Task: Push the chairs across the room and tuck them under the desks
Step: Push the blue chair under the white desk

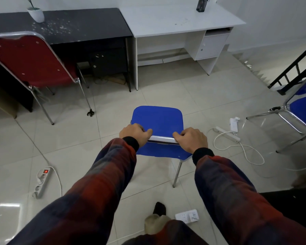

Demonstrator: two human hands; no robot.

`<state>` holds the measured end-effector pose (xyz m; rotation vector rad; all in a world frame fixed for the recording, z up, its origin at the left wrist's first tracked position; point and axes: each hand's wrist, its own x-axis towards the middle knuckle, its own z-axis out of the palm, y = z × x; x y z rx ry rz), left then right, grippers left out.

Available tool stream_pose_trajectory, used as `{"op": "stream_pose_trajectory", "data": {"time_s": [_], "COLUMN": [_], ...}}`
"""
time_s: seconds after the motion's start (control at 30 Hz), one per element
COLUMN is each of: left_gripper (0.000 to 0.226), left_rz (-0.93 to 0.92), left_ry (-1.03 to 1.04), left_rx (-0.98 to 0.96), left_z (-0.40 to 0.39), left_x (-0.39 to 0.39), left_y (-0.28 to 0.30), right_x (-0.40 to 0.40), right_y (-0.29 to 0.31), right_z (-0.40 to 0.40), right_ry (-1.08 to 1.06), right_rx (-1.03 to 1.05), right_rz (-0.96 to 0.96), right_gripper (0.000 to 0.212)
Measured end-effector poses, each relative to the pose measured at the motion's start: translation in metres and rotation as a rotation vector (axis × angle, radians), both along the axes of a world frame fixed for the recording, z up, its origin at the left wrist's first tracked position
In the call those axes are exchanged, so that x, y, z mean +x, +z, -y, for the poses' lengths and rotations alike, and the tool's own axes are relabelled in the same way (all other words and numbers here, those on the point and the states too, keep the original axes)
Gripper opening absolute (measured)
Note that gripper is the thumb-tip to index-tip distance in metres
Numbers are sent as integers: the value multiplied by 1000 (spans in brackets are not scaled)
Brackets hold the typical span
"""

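A red chair [34, 62] stands at the black desk's [78, 27] front edge, seemingly half tucked. Mid-floor, the left hand [133, 134] and right hand [192, 139] curl their fingers tightly over the top rail of a blue chair [157, 119] facing the white desk [175, 20].

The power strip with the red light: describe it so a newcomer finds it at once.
Start at the black desk on the left and come down past the red chair to the tiled floor. The white power strip lies there, left of the person's left sleeve. Unlike the other strips, its switch glows red.
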<state>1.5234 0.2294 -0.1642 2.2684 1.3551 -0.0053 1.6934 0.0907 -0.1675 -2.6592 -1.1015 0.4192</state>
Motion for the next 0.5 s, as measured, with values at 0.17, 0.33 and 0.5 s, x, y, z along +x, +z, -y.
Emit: {"op": "stream_pose_trajectory", "data": {"time_s": [0.17,0.33,0.5], "left_gripper": [45,45,44], "left_rz": [-5,-4,0], "left_ry": [-4,7,23], "left_rx": [3,-14,-32], "left_z": [-13,-15,-10], "left_x": [27,51,72], "left_y": [-1,0,1], "right_x": [28,60,86], "right_y": [2,3,2], "right_z": [-15,-23,-25], "right_ry": [5,36,45], "right_rx": [-7,-17,-19], "right_rz": [-6,12,6], "right_gripper": [52,50,48]}}
